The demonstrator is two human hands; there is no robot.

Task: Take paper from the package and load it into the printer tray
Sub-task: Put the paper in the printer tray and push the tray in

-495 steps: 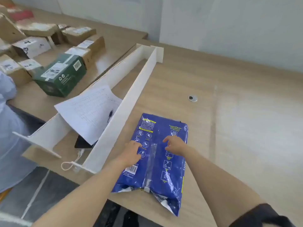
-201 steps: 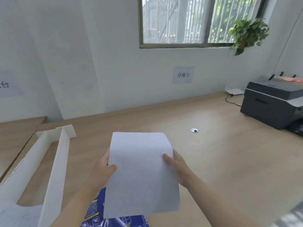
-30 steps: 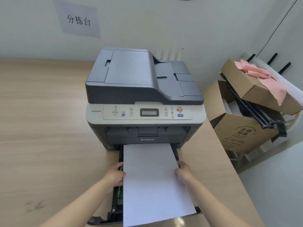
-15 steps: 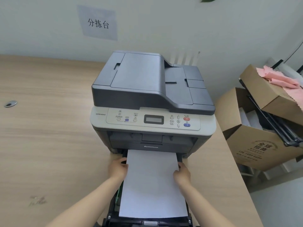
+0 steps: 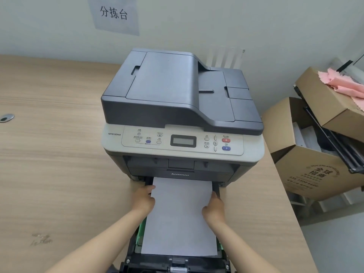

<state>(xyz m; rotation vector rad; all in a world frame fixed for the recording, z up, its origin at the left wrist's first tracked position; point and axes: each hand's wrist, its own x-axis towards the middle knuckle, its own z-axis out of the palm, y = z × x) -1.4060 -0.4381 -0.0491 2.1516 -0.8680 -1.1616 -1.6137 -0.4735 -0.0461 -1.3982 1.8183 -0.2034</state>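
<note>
A dark grey and pale grey printer [image 5: 177,107] stands on the wooden desk. Its black paper tray [image 5: 177,262] is pulled out toward me at the bottom. A stack of white paper [image 5: 180,217] lies flat in the tray, its far edge under the printer's front. My left hand [image 5: 144,199] grips the paper's left edge and my right hand [image 5: 214,207] grips its right edge, both close to the printer body. The blue paper package is out of view.
The desk [image 5: 49,174] stretches to the left, with a round metal cable port [image 5: 6,117]. Right of the desk stand open cardboard boxes [image 5: 313,174], one [image 5: 325,99] holding pink cloth. A paper sign [image 5: 114,14] hangs on the wall.
The paper has slid further into the tray and dropped flat, its near edge now inside the tray front. Both hands moved forward with it toward the printer.
</note>
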